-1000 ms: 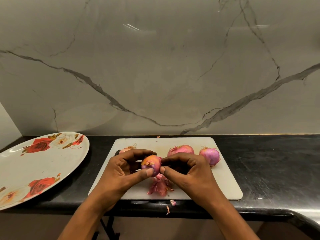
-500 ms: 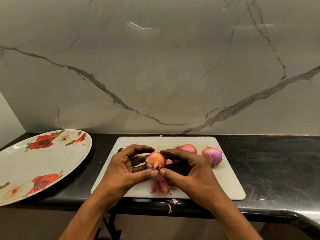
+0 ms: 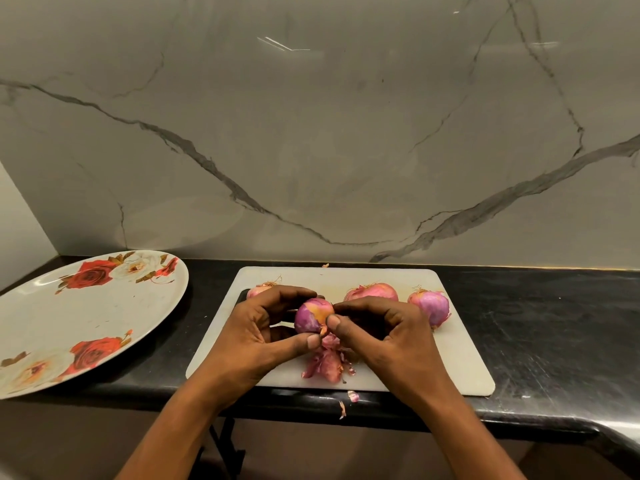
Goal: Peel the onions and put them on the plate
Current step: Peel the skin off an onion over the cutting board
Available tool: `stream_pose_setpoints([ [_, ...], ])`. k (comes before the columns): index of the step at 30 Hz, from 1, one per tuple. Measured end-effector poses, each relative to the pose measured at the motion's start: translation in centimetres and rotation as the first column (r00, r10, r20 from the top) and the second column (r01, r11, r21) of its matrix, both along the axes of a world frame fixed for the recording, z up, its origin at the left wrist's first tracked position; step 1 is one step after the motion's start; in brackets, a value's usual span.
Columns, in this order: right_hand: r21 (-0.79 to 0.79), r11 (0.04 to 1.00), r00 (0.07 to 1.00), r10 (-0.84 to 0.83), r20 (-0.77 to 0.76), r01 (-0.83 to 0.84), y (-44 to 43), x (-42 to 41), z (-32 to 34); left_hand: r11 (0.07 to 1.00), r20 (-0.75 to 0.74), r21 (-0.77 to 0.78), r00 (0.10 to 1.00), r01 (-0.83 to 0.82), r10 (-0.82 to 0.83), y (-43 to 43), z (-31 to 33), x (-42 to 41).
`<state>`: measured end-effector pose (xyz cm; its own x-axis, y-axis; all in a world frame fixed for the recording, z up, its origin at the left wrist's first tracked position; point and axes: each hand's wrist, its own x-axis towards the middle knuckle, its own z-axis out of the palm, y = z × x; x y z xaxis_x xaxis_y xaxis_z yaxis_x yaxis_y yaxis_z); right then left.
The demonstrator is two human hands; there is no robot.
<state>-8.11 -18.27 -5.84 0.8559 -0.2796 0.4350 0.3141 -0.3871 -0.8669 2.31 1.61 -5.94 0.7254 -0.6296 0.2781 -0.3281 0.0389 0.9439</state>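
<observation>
A small pink onion (image 3: 310, 318) with orange patches is held above the white cutting board (image 3: 457, 358). My left hand (image 3: 256, 341) grips it between thumb and curled fingers. My right hand (image 3: 381, 337) pinches a bit of skin at the onion's lower right side. Three more onions lie at the board's back: one (image 3: 258, 290) partly hidden behind my left hand, one (image 3: 372, 292) behind my right fingers, one (image 3: 431, 306) at the right. A heap of peeled skins (image 3: 327, 363) lies under my hands. The rose-patterned plate (image 3: 69, 320) sits at the left, holding nothing.
The board lies on a black counter (image 3: 554, 341) whose front edge runs just below it. Two scraps of skin (image 3: 348, 401) lie on that edge. A marble wall (image 3: 311, 133) closes the back.
The onion has been turned in my hands, showing more purple skin now. My right thumb and finger have shifted to its lower right side. The camera has moved slightly.
</observation>
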Motion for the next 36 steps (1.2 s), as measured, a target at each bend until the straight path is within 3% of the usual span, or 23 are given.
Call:
stream_pose_setpoints([
  [10,-0.096,0.995,1.0,0.025,-0.005,-0.025,0.13,0.07,-0.46,0.993,0.042,0.093,0.996,0.073,-0.077,0.22,-0.21,0.21],
  [16,-0.121,0.992,0.999,-0.032,0.016,0.034,0.05,0.05,-0.54,0.992,0.011,0.061,0.994,0.112,-0.113,0.33,-0.24,0.3],
  [36,-0.05,0.998,0.999,0.031,-0.032,-0.032,0.08,-0.02,-0.26,0.995,0.063,0.047,0.994,0.085,-0.088,0.29,-0.6,0.58],
])
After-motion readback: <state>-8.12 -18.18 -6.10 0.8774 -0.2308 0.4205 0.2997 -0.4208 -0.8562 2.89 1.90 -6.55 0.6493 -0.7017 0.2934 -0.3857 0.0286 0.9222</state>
